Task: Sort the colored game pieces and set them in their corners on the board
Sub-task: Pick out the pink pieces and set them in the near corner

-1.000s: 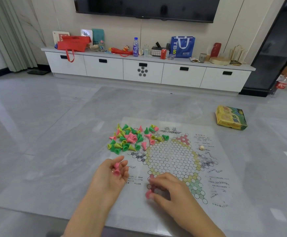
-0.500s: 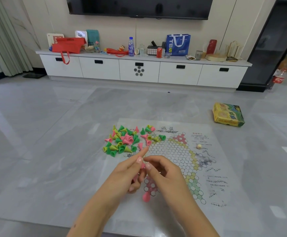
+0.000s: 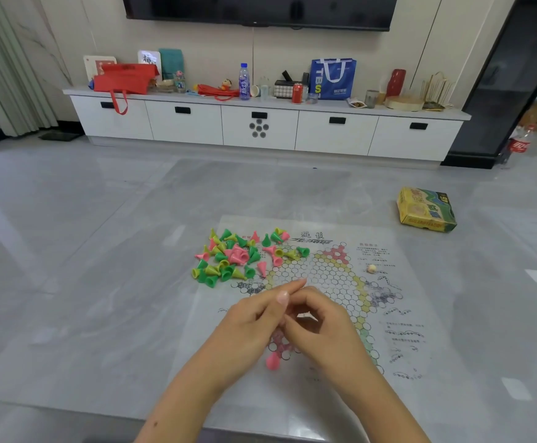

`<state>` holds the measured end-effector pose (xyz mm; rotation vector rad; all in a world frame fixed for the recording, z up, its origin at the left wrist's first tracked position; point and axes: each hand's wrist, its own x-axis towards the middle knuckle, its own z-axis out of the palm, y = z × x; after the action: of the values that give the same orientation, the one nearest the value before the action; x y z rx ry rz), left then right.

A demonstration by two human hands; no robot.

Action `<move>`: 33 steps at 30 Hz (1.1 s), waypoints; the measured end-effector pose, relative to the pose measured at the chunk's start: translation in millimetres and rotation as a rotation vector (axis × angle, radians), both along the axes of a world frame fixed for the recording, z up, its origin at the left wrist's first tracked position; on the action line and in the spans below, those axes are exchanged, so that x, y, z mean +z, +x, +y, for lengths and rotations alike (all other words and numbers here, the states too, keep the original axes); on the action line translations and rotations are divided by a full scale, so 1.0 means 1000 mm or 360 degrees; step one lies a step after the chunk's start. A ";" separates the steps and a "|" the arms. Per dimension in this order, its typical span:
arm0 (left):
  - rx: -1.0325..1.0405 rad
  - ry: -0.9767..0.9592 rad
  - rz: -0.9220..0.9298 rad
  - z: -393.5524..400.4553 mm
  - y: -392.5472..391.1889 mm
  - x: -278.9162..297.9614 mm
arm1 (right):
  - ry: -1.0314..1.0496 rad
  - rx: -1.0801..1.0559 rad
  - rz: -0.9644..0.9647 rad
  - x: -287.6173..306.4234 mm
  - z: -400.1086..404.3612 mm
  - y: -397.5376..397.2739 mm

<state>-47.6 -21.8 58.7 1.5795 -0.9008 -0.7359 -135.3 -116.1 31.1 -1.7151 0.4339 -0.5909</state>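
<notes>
While the two hands meet above the near part of the board (image 3: 331, 372), the left hand (image 3: 254, 318) extends its forefinger and thumb forward, and the right hand (image 3: 321, 324) curls its fingers toward them — the fingertips touch or nearly touch, as if a piece were passing between them, though whether either hand has hold of anything cannot be told, since no piece shows clearly in the fingers. Just below the hands, toward the person, a single pink piece (image 3: 273, 362) stands at the tip of the pink corner (image 3: 281, 345), which the right hand partly covers. Beyond the hands and somewhat to the left lies the unsorted pile of pink, green and yellow cones (image 3: 228, 260), most of them tipped over, spilling from the bare table onto the far-left part of the board. A small pale bead (image 3: 371, 268) rests on the board beyond the right hand; the game box (image 3: 426, 210) sits well apart, further right. Judged from this layout, the step in hand is filling the pink corner — barely begun. The next move would call for setting a pink piece upright on a free cell beside the standing one, without knocking it over.
</notes>
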 end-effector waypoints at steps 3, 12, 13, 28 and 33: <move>0.0201 0.0055 0.0118 -0.006 0.009 -0.008 | -0.0050 -0.0107 0.0079 -0.003 -0.009 -0.006; 0.0862 -0.0355 0.1007 -0.001 0.032 -0.011 | -0.0549 -0.0074 0.0600 -0.025 -0.017 -0.017; 0.0865 -0.0340 0.1049 -0.001 0.032 -0.011 | -0.0593 -0.0039 0.0632 -0.026 -0.017 -0.017; 0.0852 -0.0233 0.0646 -0.001 0.030 -0.018 | -0.0840 0.0111 0.0659 -0.032 -0.014 -0.020; 0.0862 -0.0259 0.0649 -0.001 0.031 -0.018 | -0.0870 0.0134 0.0668 -0.033 -0.014 -0.021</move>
<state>-16.8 -23.2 40.8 1.3701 -0.2087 -0.5463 -156.2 -130.5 -1.9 -2.3859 0.5210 -0.2948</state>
